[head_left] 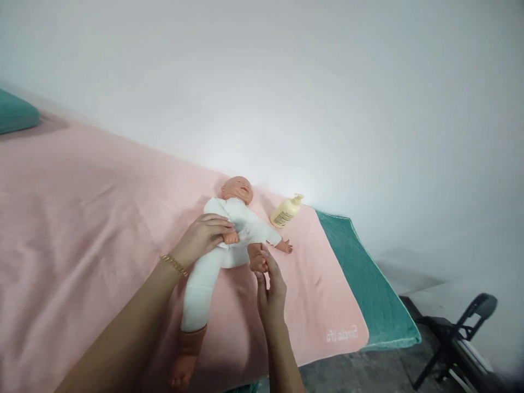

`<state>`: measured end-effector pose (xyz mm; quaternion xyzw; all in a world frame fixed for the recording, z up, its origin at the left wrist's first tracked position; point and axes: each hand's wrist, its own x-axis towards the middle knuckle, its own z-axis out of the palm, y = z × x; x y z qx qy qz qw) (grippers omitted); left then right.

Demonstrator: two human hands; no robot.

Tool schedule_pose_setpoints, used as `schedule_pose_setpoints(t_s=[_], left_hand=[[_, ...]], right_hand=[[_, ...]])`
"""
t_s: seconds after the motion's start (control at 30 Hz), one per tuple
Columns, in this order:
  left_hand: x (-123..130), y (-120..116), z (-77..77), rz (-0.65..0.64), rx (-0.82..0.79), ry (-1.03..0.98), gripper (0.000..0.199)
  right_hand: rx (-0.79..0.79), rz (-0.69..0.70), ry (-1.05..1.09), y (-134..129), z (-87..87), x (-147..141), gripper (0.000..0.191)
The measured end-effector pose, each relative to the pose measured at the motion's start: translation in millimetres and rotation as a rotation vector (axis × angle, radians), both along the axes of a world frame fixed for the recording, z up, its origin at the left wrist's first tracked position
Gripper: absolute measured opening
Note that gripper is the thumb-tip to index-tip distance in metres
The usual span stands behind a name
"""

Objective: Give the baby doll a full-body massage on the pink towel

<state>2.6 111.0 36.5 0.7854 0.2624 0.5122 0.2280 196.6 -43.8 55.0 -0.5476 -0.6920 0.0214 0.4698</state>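
A baby doll [236, 210] in a white outfit lies on its back on a pink blanket [102, 202], its head toward the wall. My left hand [207, 233] is closed around one of the doll's forearms, over its belly, with the doll's small fist [231, 238] showing past my fingers. Between the thumb and fingers of my right hand [272, 284] is the doll's raised bare foot [257, 264]. Its other leg [200, 292] stretches toward me, and its other arm reaches out to the right.
A cream pump bottle [285, 212] leans or lies at a tilt beyond the doll's outstretched arm. Green bedding [360, 278] shows past the blanket's right edge, and a green cushion [16, 113] sits far left. At lower right a black folding chair [462, 327] stands on the dark floor.
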Motion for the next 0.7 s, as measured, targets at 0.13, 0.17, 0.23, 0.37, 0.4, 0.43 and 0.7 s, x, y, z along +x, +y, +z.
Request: schedule_pose_setpoints(t_s=[0.13,0.17,0.23,0.37,0.4,0.43,0.7], left_hand=[[0,0,2.0,-0.010,-0.050,-0.016,0.019],[-1,0,3.3,-0.018,-0.081,-0.040,0.018],[-3,-3,6.9,-0.013,-0.183,-0.144,0.017],[-10,-6,15.4,0.134,-0.450,-0.480,0.026],[-12,-6,17.0,0.182,-0.485,-0.577,0.029],[-15,-4,17.8,0.219,-0.504,-0.683,0.031],[-33,18,5.8,0.249,-0.851,-1.294,0.013]], right_hand=[[-0.001,-0.006,0.001,0,-0.4,-1,0.046],[0.005,-0.008,-0.001,-1,-0.6,-1,0.045],[0.015,-0.003,0.001,-4,-0.8,-2,0.043],[0.004,-0.001,0.022,-19,-3.5,-2,0.042],[-0.002,-0.005,0.025,-25,-5.2,-2,0.043],[-0.007,-0.009,0.028,-31,-7.5,-2,0.043],[-0.072,-0.048,0.029,-83,-52.1,-4,0.041]])
